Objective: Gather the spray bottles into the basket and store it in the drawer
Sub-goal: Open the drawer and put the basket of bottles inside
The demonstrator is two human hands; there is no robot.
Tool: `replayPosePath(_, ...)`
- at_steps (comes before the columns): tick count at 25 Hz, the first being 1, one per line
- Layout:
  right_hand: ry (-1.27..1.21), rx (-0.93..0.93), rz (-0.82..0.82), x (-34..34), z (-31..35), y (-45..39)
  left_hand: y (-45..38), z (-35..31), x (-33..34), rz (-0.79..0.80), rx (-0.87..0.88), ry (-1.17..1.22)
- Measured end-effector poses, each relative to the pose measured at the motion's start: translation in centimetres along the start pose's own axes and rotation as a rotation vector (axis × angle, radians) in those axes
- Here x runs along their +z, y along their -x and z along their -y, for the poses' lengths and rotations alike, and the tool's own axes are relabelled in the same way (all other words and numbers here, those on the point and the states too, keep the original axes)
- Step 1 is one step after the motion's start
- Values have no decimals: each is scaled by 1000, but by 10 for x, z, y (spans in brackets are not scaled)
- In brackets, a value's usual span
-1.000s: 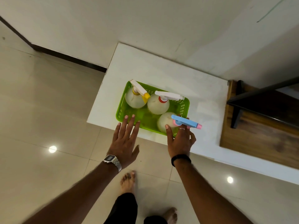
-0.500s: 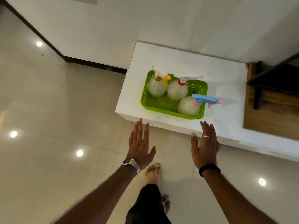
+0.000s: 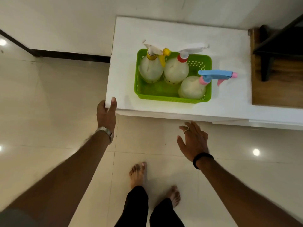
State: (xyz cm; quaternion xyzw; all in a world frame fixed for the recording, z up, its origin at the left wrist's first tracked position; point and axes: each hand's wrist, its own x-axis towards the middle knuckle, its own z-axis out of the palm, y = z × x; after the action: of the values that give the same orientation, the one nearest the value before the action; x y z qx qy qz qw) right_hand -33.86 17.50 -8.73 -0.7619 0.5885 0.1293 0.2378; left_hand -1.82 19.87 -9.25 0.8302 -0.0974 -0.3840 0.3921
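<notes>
A green plastic basket (image 3: 157, 95) stands on the white cabinet top (image 3: 124, 66). Inside it stand three pale spray bottles: one with a yellow trigger (image 3: 150, 69), one with a red collar (image 3: 176, 71), and one with a blue and pink head (image 3: 192, 87) that sticks out over the basket's right rim. My left hand (image 3: 105, 114) grips the cabinet top's front left corner, thumb on top. My right hand (image 3: 193, 141) hovers just below the cabinet's front edge with fingers spread, holding nothing. No drawer is visibly open.
A brown wooden surface (image 3: 277, 89) with a dark frame (image 3: 268, 51) adjoins the cabinet on the right. White wall runs behind, with a dark skirting (image 3: 68, 54) at the left. Glossy tile floor (image 3: 41, 104) lies below, with my bare feet (image 3: 137, 172) on it.
Both hands have drawn back from the basket. The left hand has then moved onto the cabinet's front left corner, and the right hand has dropped below the front edge. The view has shifted.
</notes>
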Motion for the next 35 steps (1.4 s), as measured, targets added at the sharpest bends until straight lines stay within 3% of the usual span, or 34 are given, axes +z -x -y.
replayPosePath(2,-16,25,-22,1,2,-8,-3,-3,5,-66,24,77)
replayPosePath(6,-81,28,-130,-2,11,-10,7,4,13,-73,-108,371)
replayPosePath(8,-104,31,-204,-6,13,-9,6,6,15,-82,-83,308)
replayPosePath(11,-124,34,-294,-11,12,-8,10,18,4,-36,2,28)
replayPosePath(13,-102,40,-297,-12,9,-7,26,36,-4,-26,213,-291)
replayPosePath(14,-75,57,-262,-12,5,-7,39,45,-5,13,433,-473)
replayPosePath(16,3,100,-102,-9,-3,-9,65,60,5,258,902,-769)
replayPosePath(18,78,123,42,-7,-6,-13,75,65,23,486,1075,-1006)
replayPosePath(21,94,123,95,-8,-4,-11,79,54,45,554,882,-1225)
replayPosePath(24,74,122,159,-13,2,-2,91,46,47,566,754,-1264)
replayPosePath(28,113,90,282,-10,-4,23,111,47,39,638,672,-1338)
replayPosePath(35,100,27,338,13,-16,82,150,71,18,695,647,-1459)
